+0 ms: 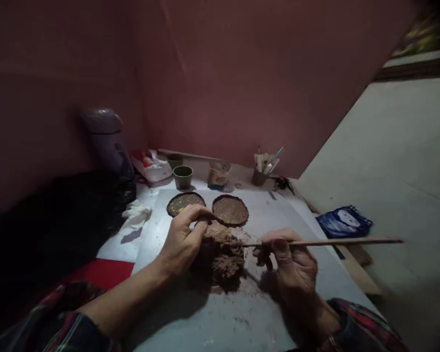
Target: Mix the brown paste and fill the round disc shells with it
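A rough, crumbly brown lump [227, 261], clay-like in look, sits in the middle of the white work surface. My left hand [185, 239] curls over its far left side, thumb and fingers bent against it, with the fingertips partly hidden. Between the thumb and fingers of my right hand [293, 261] is a long, thin paintbrush [346, 241], held level. Its thin end points left and meets the lump's upper right side; the tip is too dark to make out. Small brown bits [263, 256] show by my right fingers.
Behind the lump lie two round, dark-rimmed discs, the left disc [186, 202] yellow-specked and the right disc [230, 210] brown. Further back stand a small cup [183, 177], a clear tub [218, 176] and a tool holder [259, 177]. A white glove [136, 215] and a blue packet [344, 222] lie at the sides.
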`<state>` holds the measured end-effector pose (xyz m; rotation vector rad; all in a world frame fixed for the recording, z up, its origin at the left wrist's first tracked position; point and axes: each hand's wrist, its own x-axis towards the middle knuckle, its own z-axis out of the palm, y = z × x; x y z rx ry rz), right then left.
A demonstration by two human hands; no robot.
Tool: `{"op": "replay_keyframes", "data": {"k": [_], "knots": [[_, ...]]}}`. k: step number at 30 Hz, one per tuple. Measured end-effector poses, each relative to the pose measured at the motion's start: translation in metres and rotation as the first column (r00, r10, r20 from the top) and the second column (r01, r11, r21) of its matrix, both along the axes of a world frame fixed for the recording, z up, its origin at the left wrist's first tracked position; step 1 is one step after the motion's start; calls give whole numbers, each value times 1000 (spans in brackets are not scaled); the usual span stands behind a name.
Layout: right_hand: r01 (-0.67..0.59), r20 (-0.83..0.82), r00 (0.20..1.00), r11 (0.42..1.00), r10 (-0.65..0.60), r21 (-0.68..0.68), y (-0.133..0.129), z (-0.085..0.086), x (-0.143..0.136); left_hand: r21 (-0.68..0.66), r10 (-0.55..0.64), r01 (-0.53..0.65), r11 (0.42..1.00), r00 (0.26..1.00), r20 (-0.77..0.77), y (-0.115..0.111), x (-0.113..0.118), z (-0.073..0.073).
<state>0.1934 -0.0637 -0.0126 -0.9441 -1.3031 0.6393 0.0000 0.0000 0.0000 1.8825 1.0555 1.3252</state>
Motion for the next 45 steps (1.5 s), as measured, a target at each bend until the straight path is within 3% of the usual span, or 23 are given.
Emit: {"op": "replay_keyframes", "data": {"k": [5,11,15,20,24,30,45], "knots": [[-126,68,990,989,121,74,0,-2,2,-24,-17,17,1000,1000,-8,-1,2,4],[10,-117,993,990,7,138,-2,-3,0,-9,-39,39,999,996,-80,-1,2,4],[41,-104,994,994,-30,106,1,-3,0,40,-102,109,993,984,-144,0,4,1],[54,-110,992,997,-61,-63,1,-3,-1,72,-184,197,978,971,-153,0,5,-1],[34,-170,985,999,-40,-35,-2,-1,-6,79,-257,281,956,939,-230,-2,6,0],[73,-51,996,997,-72,8,-2,-1,-5,155,-334,391,907,894,-299,-8,14,5],[39,182,982,993,-59,111,-1,-1,-1,252,-291,388,887,891,-348,-6,23,7]]}}
